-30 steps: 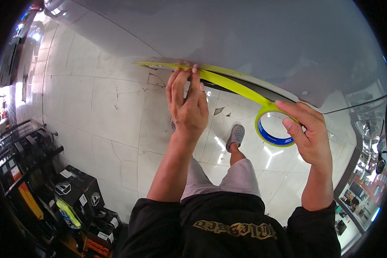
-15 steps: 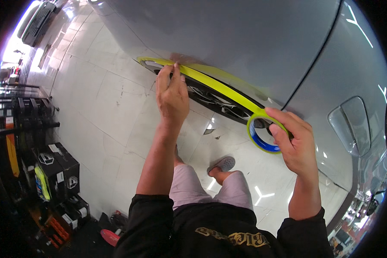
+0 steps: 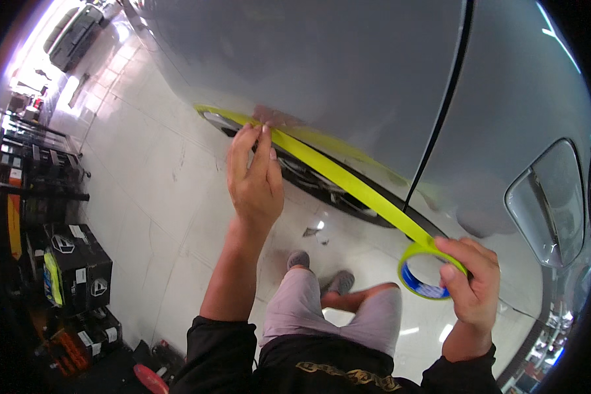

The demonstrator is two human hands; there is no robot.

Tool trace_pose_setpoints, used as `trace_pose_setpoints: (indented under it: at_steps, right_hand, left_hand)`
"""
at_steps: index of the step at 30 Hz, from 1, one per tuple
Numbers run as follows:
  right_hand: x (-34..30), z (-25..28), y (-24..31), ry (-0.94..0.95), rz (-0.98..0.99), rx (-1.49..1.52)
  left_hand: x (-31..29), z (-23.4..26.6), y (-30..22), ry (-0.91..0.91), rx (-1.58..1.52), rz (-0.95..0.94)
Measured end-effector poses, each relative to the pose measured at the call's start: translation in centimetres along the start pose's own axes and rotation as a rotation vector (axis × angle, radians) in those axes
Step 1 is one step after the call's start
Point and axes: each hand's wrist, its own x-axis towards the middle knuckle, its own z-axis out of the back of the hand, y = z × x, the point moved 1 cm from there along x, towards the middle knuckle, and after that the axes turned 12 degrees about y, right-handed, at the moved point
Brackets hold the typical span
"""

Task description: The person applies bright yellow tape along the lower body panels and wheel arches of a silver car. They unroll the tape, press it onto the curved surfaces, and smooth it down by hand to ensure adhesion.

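My right hand grips a roll of yellow-green masking tape with a blue inner core, thumb inside the ring. From the roll a taut strip of tape runs up and left to my left hand. The left fingers are stretched out, their tips pressing the strip onto the edge of a grey car's wheel arch. More yellow-green tape lies along the arch beyond those fingertips. Below the strip, the wheel shows only in part. The strip's right portion stands off the grey car panel.
A dark door seam and a fuel-flap-shaped recessed handle are on the car at right. Black boxes and a metal rack stand at left on the pale tiled floor. A red object lies at lower left.
My right hand has moved down and right with the roll, drawing out a longer strip. The left fingertips stay at the arch edge. The view has shifted and my feet have moved.
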Motion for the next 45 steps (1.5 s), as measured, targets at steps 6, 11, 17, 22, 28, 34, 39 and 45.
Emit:
trace_pose_setpoints:
  at_steps: [6, 11, 17, 22, 28, 34, 39, 45]
  right_hand:
    - [-5.0, -0.1, -6.1, -0.238, 0.114, 0.037]
    - [-6.8, -2.2, -8.5, -0.435, 0.305, -0.096]
    - [-6.6, -1.2, -9.3, -0.479, 0.415, -0.203]
    - [-6.5, -0.5, -10.4, -0.482, 0.445, -0.243]
    - [-7.0, -0.5, -11.4, -0.455, 0.438, -0.253]
    - [-8.3, -0.4, -12.7, -0.477, 0.387, -0.063]
    - [-8.7, -0.3, -13.6, -0.509, 0.441, -0.094]
    - [-8.9, -0.4, -13.1, -0.548, 0.418, -0.17]
  left_hand:
    - [-0.2, -1.3, -0.2, -0.108, 0.003, -0.178]
    - [-0.2, -2.3, -0.1, -0.262, -0.019, -0.197]
    - [-1.0, -2.9, -2.0, -0.308, 0.015, -0.229]
    - [-1.8, -3.4, -5.0, -0.291, 0.015, -0.304]
    - [-3.1, -4.7, -8.2, -0.308, 0.032, -0.399]
    - [-3.6, -5.5, -10.4, -0.304, 0.052, -0.444]
    - [-4.4, -6.4, -11.8, -0.293, 0.056, -0.447]
    - [-4.4, -7.0, -11.6, -0.288, 0.049, -0.473]
